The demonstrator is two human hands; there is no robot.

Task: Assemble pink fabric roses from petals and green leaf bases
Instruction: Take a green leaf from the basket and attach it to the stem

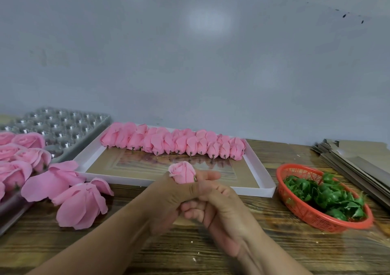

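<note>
Left hand: my left hand [168, 194] grips a pink rose bud [183, 172] above the wooden table [211, 253].
Right hand: my right hand [219, 209] curls round the bud's base.
Leaves: green leaves [325, 196] fill the red basket [306, 213], right.

**Where Everything Lies on the Table**

A shallow tray [262, 176] sits at the middle of the frame on the table [232, 251], its far edge near the wall [190, 53]. A row of rosebuds [173, 141] lies across the back of the tray. Left of it, at the frame's left edge, a moulded tray [69, 125] holds finished roses [23, 154]. Loose petals [71, 192] lie on the table before these, lower left. A basket [312, 215] at the right holds leaf bases [329, 196]. Behind it, at the right edge, lies a stack of cardboard [356, 160]. Both hands, left hand [168, 196] and right hand [223, 207], meet at lower centre, before the shallow tray, with one bud [183, 172] between them.
</note>
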